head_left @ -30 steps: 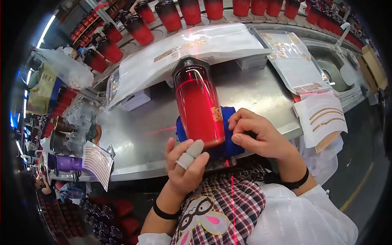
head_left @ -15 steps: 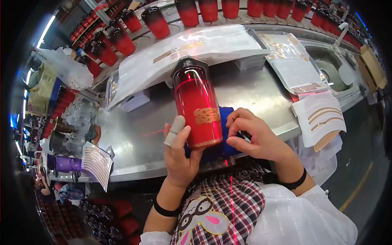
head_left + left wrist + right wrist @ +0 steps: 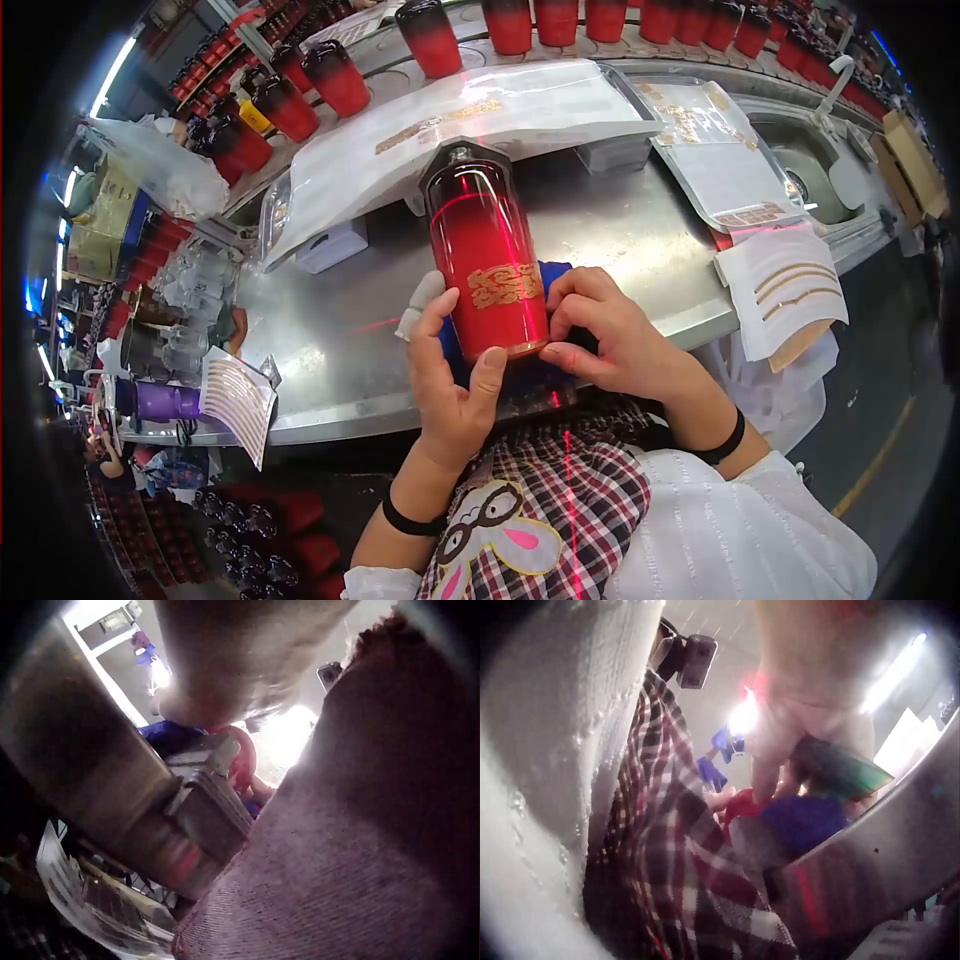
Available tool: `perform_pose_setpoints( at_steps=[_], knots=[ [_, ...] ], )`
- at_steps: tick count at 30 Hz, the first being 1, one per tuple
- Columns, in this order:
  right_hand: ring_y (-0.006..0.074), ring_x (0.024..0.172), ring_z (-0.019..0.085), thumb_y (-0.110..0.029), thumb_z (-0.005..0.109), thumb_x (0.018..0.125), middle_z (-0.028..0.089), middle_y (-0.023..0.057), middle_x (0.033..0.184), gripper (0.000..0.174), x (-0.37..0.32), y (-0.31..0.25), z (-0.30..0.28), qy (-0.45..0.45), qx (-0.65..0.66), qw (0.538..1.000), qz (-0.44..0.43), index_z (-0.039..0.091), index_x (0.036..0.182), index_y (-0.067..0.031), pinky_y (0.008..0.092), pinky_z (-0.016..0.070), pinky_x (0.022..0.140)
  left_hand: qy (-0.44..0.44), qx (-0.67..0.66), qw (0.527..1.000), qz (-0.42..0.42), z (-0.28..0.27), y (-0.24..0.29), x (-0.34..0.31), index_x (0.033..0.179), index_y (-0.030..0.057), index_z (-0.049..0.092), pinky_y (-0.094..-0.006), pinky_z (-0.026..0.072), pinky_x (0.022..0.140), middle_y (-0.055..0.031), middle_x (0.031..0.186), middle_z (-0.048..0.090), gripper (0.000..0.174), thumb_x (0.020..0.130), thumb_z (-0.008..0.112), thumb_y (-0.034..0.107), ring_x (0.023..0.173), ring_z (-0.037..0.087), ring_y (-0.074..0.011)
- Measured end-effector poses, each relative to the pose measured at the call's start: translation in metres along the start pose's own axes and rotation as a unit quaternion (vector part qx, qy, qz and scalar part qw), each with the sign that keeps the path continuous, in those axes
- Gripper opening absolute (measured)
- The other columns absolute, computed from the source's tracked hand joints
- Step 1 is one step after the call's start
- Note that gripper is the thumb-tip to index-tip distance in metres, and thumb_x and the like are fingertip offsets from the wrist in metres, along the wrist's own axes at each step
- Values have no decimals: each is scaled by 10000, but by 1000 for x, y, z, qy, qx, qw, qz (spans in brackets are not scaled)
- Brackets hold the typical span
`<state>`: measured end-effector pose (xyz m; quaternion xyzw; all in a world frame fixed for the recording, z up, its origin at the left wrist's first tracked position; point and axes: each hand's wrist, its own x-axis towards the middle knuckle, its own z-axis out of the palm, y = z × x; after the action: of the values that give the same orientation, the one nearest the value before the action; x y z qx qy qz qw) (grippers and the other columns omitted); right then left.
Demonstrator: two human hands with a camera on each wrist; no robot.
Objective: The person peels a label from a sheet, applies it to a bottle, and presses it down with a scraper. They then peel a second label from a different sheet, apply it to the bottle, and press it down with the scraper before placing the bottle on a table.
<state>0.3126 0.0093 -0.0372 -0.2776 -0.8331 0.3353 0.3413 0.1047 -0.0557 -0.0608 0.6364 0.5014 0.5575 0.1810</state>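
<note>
A glossy bottle (image 3: pixel 480 235), red fading to black at the neck, lies tilted with its neck against a dark angular holder (image 3: pixel 435 165). A gold patterned decal (image 3: pixel 505 285) sits on its lower side. Blue cloth (image 3: pixel 555 272) shows beneath it. My left hand (image 3: pixel 445 385) rests with straight fingers along the bottle's left side, thumb near the base; pale covers wrap one or more fingers. At the lower right edge, my right hand (image 3: pixel 620 335) has its fingers curled. The right wrist view shows it gripping a flat dark green-tinted piece (image 3: pixel 840 771).
White sheets with gold decals (image 3: pixel 350 165) lie behind the bottle, and a tray of decals (image 3: pixel 735 180) is at the right by a sink (image 3: pixel 815 165). Red-black bottles (image 3: pixel 425 40) line the conveyor (image 3: pixel 480 72). Decal strips (image 3: pixel 785 295) hang over the metal table's (image 3: pixel 630 240) edge.
The bottle has turned about its length, bringing the gold decal round to face up. My left hand shifted from its base to its left side; my right hand moved closer. Conveyor bottles moved along.
</note>
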Motion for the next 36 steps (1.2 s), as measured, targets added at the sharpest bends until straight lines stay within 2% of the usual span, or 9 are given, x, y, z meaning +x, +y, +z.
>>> perform_pose_setpoints(
  at_steps=[13, 16, 19, 20, 24, 26, 28, 32, 36],
  knots=[
    [270, 1044, 506, -140, 767, 792, 537, 97, 1060, 186, 0, -1, 0, 1, 3, 1000, 2, 608, 837, -55, 375, 428, 915, -3, 31, 1000, 0, 1, 4, 1, 1380, -14, 424, -436, 292, 1126, -243, 1445, 413, 558, 945, 643, 258, 1350, 401, -361],
    [271, 1045, 506, -141, 768, 789, 537, 97, 1061, 186, 0, 0, 0, -1, 8, 1000, 3, 609, 834, -56, 374, 429, 916, 26, -80, 996, 2, 2, 1, -1, 1363, -22, 413, -415, 243, 1155, -174, 1407, 430, 461, 983, 563, 191, 1347, 389, -278],
    [301, 1052, 500, -138, 770, 792, 532, 110, 1052, 201, 0, 1, -1, -5, 17, 1000, 3, 598, 849, -49, 397, 430, 921, 34, -40, 998, 22, -8, -1, -21, 1272, -7, 475, -439, 250, 1155, -174, 1345, 494, 346, 979, 554, 160, 1288, 449, -275],
    [316, 1055, 497, -136, 771, 795, 530, 117, 1047, 209, 0, 1, -1, -6, 21, 1000, 4, 593, 857, -45, 408, 430, 923, 15, 46, 996, 76, -12, -3, -24, 1193, 9, 509, -460, 257, 1153, -170, 1274, 548, 265, 975, 553, 152, 1224, 496, -279],
    [299, 1055, 501, -145, 772, 794, 532, 111, 1051, 208, 1, 1, -1, -10, 10, 1000, -2, 598, 850, -46, 394, 431, 923, -22, 161, 971, 178, -16, 2, -26, 1204, 4, 505, -456, 273, 1141, -182, 1268, 543, 276, 977, 552, 154, 1211, 497, -302],
    [268, 1055, 508, -156, 775, 787, 537, 101, 1061, 204, 1, 3, 0, -7, 9, 1000, 1, 604, 831, -54, 373, 433, 917, 2, 109, 988, 107, -8, 6, -19, 1236, -1, 489, -441, 267, 1139, -191, 1307, 508, 310, 979, 551, 161, 1241, 472, -302],
    [299, 1062, 498, -147, 770, 797, 532, 113, 1052, 207, 1, 1, -1, -13, 16, 1000, 4, 598, 849, -45, 394, 430, 926, 9, 44, 998, 38, -2, 8, -10, 1297, -10, 448, -415, 248, 1141, -200, 1381, 431, 390, 981, 564, 186, 1310, 410, -298],
    [318, 1068, 491, -146, 767, 803, 528, 121, 1049, 209, -1, 0, -1, -10, 26, 1000, 7, 595, 854, -40, 407, 426, 934, 12, 18, 1000, -2, 4, 6, -5, 1311, -13, 432, -414, 229, 1151, -190, 1397, 415, 433, 977, 589, 214, 1341, 378, -286],
    [269, 1057, 504, -166, 776, 785, 538, 97, 1056, 204, 1, 2, 0, -7, 8, 1000, 5, 607, 823, -57, 376, 425, 922, 16, 17, 1000, -13, 4, 6, -5, 1312, -17, 429, -409, 226, 1153, -185, 1396, 413, 449, 973, 600, 223, 1346, 373, -280]
  ],
)
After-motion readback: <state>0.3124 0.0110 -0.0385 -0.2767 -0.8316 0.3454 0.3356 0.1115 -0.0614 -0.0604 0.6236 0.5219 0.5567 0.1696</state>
